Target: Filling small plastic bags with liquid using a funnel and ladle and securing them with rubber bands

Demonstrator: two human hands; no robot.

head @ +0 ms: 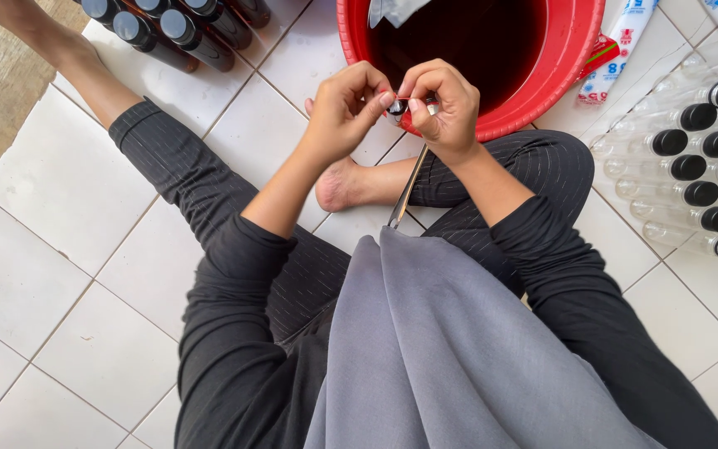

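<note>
- White tiled floor (68,191): the person sits on it, legs folded, with everything set around the two hands.
- Red plastic tub (542,79): just beyond the grip, holding dark liquid; its rim lies right behind both hands.
- Empty clear bottles with black caps (700,158): a lying group to the right of the grip, well apart from it. Judging by how many lie there, much of the work looks not yet done.
- Filled dark bottles with black caps (180,33): a smaller cluster far to the left and beyond the grip, which suggests that part is finished.
- Printed plastic packet (617,46): to the right of the grip, against the tub's outer wall.
- Long thin metal rod (409,187): hangs down from under the hands toward the lap; what kind of tool it is cannot be told.
- Right hand (442,104): fingers curled shut, pinching one end of a thin red band.
- Left hand (346,104): fingertips pinched narrow on the other end, touching the right hand.
- Thin red band (409,98): stretched between the two grips over a small dark object (398,108) that is mostly hidden. Whether the band is already fastened cannot be told.
</note>
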